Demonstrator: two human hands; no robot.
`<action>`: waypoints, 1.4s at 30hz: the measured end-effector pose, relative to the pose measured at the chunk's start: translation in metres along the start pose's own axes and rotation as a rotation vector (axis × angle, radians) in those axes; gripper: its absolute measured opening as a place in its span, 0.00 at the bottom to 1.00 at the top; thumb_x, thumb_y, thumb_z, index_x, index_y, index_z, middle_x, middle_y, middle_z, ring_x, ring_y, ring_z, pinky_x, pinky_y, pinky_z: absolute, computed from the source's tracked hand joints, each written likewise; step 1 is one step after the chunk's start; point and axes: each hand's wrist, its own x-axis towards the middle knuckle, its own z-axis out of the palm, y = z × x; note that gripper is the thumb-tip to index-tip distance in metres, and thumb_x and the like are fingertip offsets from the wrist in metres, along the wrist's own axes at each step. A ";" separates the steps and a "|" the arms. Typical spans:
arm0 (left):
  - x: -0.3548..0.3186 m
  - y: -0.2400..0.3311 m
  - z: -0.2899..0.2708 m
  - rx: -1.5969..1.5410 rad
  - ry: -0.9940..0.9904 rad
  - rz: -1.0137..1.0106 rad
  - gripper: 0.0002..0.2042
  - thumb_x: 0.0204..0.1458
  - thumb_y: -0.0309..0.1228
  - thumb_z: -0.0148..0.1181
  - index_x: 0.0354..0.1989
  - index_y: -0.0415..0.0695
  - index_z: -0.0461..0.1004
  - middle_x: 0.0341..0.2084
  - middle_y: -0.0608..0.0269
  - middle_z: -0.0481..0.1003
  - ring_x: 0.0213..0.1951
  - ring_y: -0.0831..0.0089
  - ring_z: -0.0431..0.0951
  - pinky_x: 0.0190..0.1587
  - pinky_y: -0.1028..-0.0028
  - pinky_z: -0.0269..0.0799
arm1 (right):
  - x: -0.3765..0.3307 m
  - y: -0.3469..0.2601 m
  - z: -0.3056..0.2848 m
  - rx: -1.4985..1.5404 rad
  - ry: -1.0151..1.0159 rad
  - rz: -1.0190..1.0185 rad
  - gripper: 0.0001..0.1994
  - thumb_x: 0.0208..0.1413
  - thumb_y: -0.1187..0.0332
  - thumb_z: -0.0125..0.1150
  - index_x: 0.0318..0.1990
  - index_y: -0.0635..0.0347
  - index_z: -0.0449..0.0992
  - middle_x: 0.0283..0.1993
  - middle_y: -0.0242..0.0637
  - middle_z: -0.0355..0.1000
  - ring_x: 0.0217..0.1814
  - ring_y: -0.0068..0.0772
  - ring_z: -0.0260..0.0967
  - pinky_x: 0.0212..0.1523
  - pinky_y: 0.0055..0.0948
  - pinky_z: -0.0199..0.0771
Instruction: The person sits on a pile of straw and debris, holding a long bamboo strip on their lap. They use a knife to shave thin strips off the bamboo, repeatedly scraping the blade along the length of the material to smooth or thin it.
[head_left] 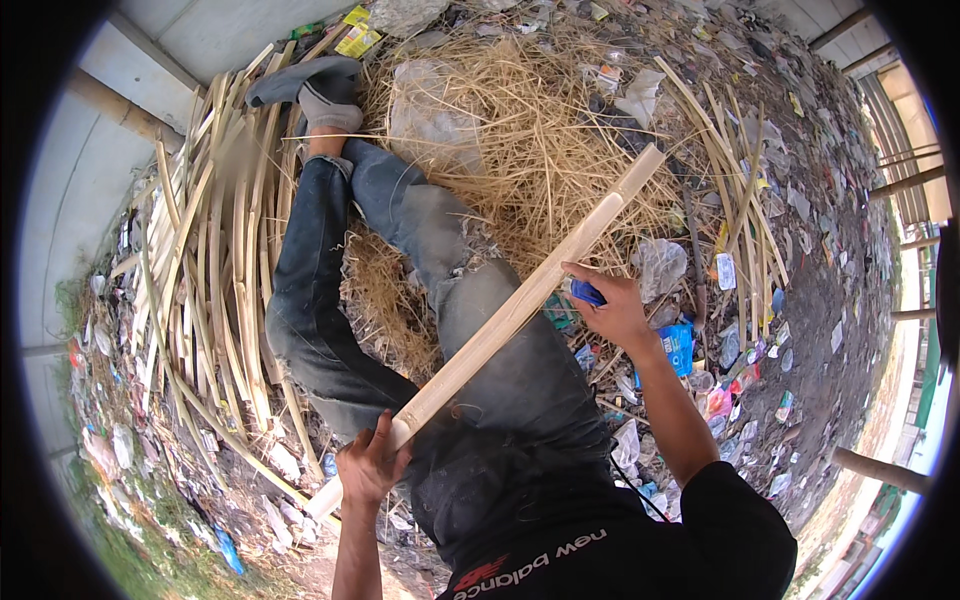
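A long pale bamboo slat (520, 305) runs diagonally across my lap, from lower left up to the upper right. My left hand (368, 465) grips it near its lower end. My right hand (612, 305) is closed around a small blue-handled tool (587, 292), pressed against the slat's edge near its middle. I sit on the ground in grey jeans (400, 290), legs stretched toward the top of the view, one foot in a grey sock (325, 100).
A pile of split bamboo strips (215, 270) lies on my left. Dry straw (520, 130) covers the ground ahead. More bamboo strips (735, 190) and scattered plastic litter (720, 370) lie on the dark soil to my right. A grey wall (90, 170) stands on the left.
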 end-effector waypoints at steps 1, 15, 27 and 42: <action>0.000 -0.001 0.000 0.005 -0.002 0.001 0.30 0.49 0.47 0.74 0.60 0.47 0.78 0.22 0.57 0.74 0.17 0.56 0.78 0.20 0.60 0.73 | 0.003 -0.001 0.005 -0.052 -0.002 -0.069 0.23 0.51 0.77 0.71 0.57 0.53 0.82 0.33 0.41 0.80 0.29 0.35 0.78 0.33 0.30 0.76; 0.004 -0.001 -0.004 0.036 -0.008 0.034 0.32 0.45 0.44 0.76 0.61 0.48 0.78 0.22 0.60 0.74 0.19 0.59 0.78 0.22 0.62 0.74 | 0.008 0.098 -0.067 -0.026 0.754 0.484 0.17 0.68 0.53 0.65 0.45 0.60 0.82 0.21 0.24 0.62 0.21 0.13 0.51 0.22 0.21 0.50; 0.056 0.065 0.004 -0.052 -0.060 -0.119 0.30 0.48 0.45 0.77 0.60 0.49 0.79 0.27 0.54 0.81 0.26 0.54 0.83 0.28 0.59 0.78 | -0.026 -0.021 0.025 0.168 -0.226 0.403 0.21 0.71 0.52 0.58 0.36 0.64 0.77 0.22 0.43 0.67 0.24 0.39 0.66 0.28 0.39 0.65; 0.147 0.124 0.032 -0.041 -0.023 -0.032 0.28 0.55 0.50 0.70 0.60 0.47 0.78 0.26 0.54 0.81 0.27 0.51 0.84 0.30 0.57 0.80 | -0.036 -0.055 0.053 -0.121 -0.301 0.269 0.28 0.68 0.47 0.59 0.25 0.64 0.78 0.22 0.57 0.74 0.28 0.65 0.76 0.31 0.55 0.76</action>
